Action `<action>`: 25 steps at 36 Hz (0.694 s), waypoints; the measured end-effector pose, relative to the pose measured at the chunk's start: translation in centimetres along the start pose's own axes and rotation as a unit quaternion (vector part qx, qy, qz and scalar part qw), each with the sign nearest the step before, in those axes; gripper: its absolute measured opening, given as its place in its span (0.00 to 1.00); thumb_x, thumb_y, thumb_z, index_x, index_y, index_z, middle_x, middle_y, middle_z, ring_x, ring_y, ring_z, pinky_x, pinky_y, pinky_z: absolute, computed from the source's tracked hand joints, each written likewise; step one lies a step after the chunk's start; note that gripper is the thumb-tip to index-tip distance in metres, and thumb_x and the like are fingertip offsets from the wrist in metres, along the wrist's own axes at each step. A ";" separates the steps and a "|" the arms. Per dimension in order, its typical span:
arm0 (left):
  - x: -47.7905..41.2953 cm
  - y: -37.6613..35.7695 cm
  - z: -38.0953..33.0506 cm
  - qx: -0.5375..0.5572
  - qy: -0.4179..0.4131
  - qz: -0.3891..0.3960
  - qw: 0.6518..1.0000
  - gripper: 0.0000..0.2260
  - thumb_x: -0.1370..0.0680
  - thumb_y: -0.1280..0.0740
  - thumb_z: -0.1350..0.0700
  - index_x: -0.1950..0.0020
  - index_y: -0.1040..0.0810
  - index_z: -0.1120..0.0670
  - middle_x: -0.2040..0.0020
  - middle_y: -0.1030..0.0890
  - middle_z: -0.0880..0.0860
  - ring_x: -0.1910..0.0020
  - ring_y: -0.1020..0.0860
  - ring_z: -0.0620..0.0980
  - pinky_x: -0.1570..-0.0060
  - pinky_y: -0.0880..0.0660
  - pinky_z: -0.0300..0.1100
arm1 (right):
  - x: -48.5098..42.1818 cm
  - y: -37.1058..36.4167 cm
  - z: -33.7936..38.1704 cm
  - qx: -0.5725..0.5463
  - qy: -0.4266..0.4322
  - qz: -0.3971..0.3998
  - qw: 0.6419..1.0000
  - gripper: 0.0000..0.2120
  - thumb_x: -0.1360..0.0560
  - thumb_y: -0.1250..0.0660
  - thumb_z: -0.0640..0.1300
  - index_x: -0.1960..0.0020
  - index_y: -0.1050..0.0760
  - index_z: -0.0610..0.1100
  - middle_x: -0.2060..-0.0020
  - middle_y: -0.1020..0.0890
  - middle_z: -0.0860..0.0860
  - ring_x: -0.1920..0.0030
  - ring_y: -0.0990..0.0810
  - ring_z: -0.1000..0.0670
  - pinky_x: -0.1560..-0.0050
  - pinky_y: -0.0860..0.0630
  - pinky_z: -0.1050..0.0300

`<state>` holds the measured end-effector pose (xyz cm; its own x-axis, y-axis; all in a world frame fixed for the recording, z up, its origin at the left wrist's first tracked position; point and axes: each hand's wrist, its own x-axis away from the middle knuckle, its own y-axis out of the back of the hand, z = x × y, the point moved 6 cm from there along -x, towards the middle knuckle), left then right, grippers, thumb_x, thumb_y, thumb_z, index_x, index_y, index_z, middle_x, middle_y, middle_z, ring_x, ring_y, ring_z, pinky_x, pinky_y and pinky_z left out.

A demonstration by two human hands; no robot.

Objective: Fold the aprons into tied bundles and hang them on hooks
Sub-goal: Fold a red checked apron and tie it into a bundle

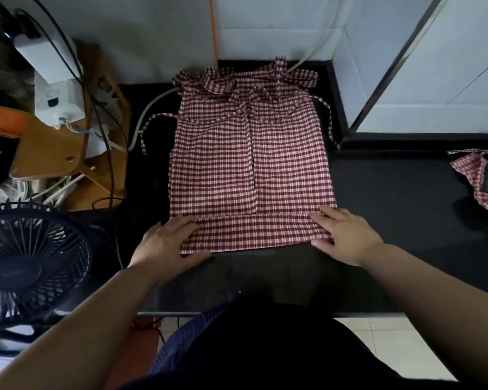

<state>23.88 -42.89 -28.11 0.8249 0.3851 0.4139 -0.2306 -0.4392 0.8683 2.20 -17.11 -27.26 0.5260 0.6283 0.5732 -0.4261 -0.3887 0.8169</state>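
A red and white checked apron [251,159] lies flat on the black counter [392,198], its sides folded inward and its ties bunched at the far end. Its near hem is turned over into a narrow band [254,232]. My left hand [166,243] holds the band's left end, fingers lying on top and thumb under the edge. My right hand [341,235] holds the right end the same way. Thin side ties trail off both sides of the apron.
A second checked apron bunched with a dark green cloth [485,178] lies at the counter's right edge. A black fan [31,263] stands at the left, behind it a wooden stool [62,153] with white boxes and cables. White tiled wall rises behind the counter.
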 end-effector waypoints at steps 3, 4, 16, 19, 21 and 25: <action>0.4 -0.2 -0.4 -0.023 -0.004 0.020 1.000 0.42 0.32 0.35 0.30 0.23 0.43 0.44 0.22 0.47 0.42 0.24 0.47 0.45 0.26 0.49 0.46 | 0.0 0.7 0.2 -0.021 0.000 -0.035 0.999 0.24 0.19 0.49 0.56 0.24 0.44 0.54 0.24 0.42 0.53 0.25 0.43 0.49 0.27 0.46 0.50; 0.5 0.1 -0.5 -0.007 -0.003 0.007 1.000 0.41 0.32 0.35 0.31 0.23 0.41 0.44 0.23 0.45 0.42 0.24 0.45 0.46 0.26 0.48 0.46 | 0.2 1.0 0.3 -0.040 0.001 -0.045 0.998 0.23 0.18 0.49 0.55 0.25 0.41 0.53 0.25 0.39 0.54 0.26 0.40 0.49 0.28 0.45 0.50; 3.0 1.3 0.6 0.265 0.126 -0.070 0.953 0.08 0.26 0.29 0.58 0.53 0.21 0.44 0.53 0.19 0.45 0.54 0.22 0.45 0.60 0.29 0.33 | 2.8 0.0 -1.1 -0.229 -0.050 -0.023 0.972 0.15 0.24 0.37 0.59 0.48 0.23 0.49 0.52 0.20 0.54 0.51 0.22 0.52 0.49 0.25 0.56; 4.3 0.2 0.9 0.388 0.153 -0.057 0.907 0.05 0.27 0.27 0.60 0.53 0.19 0.51 0.54 0.18 0.47 0.52 0.21 0.46 0.58 0.30 0.31 | 4.0 -1.2 -1.3 -0.311 -0.042 0.021 0.949 0.11 0.26 0.31 0.53 0.46 0.24 0.52 0.50 0.21 0.56 0.49 0.23 0.54 0.50 0.29 0.61; 5.2 -0.6 1.1 0.432 0.176 -0.055 0.883 0.07 0.27 0.26 0.57 0.50 0.19 0.53 0.53 0.18 0.49 0.52 0.20 0.46 0.56 0.28 0.35 | 4.8 -1.8 -1.4 -0.322 -0.047 0.051 0.944 0.09 0.27 0.30 0.46 0.48 0.24 0.50 0.51 0.20 0.55 0.49 0.23 0.54 0.49 0.29 0.59; 6.7 -1.9 1.2 0.432 0.218 -0.086 0.871 0.05 0.24 0.30 0.51 0.51 0.20 0.52 0.55 0.18 0.49 0.54 0.20 0.47 0.58 0.28 0.38 | 6.0 -3.1 -2.3 -0.339 -0.081 0.043 0.936 0.10 0.29 0.30 0.40 0.50 0.25 0.49 0.53 0.20 0.52 0.52 0.23 0.52 0.56 0.28 0.60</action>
<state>30.47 -40.45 -27.30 0.4903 0.6952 0.5257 0.5072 -0.7181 0.4766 4.95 -10.62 -26.50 0.5493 0.4821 0.6825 -0.8128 0.1186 0.5704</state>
